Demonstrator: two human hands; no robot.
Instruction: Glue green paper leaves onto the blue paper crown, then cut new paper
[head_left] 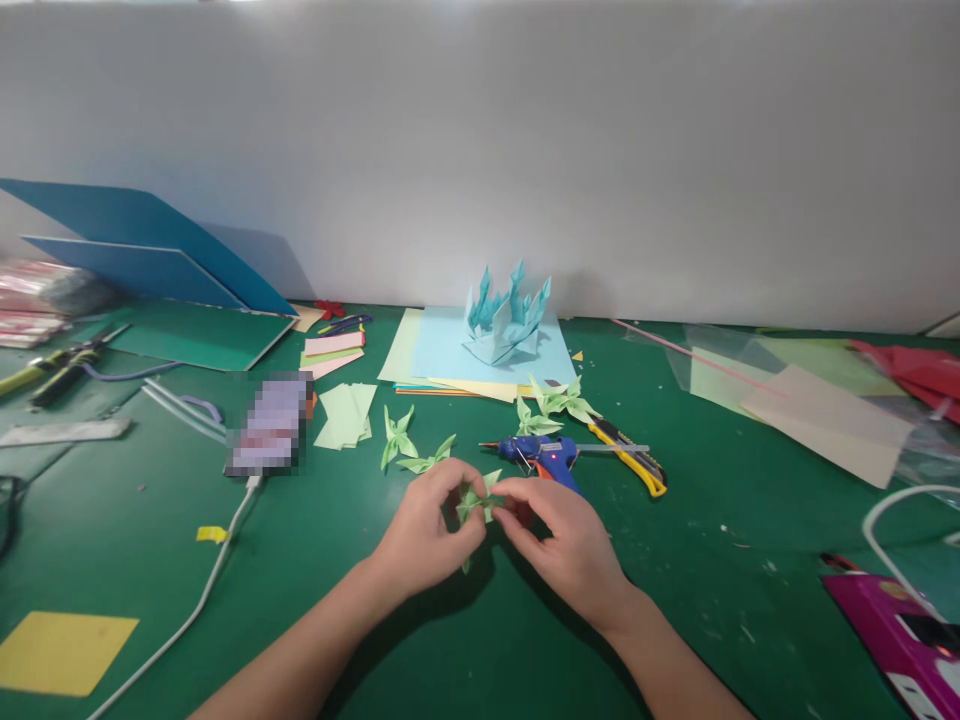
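Observation:
Between my two hands is a light green folded paper flower [480,503], partly hidden by the fingers. My left hand [435,520] closes around its left side with thumb and fingers. On the other side, my right hand [559,530] pinches a petal near the tip. Similar green paper flowers lie just beyond, one folded flower [398,437] to the left and others [559,400] to the right. A blue hot glue gun [544,455] with a clear glue stick rests right behind my right hand. Beside it is a yellow utility knife [630,458].
A light blue folded paper piece [506,320] with upright points stands on stacked paper sheets [427,350] by the wall. Left are green paper slips [346,415], a charging phone [270,425] and pliers [67,370]. A magenta device [889,630] sits at the right edge.

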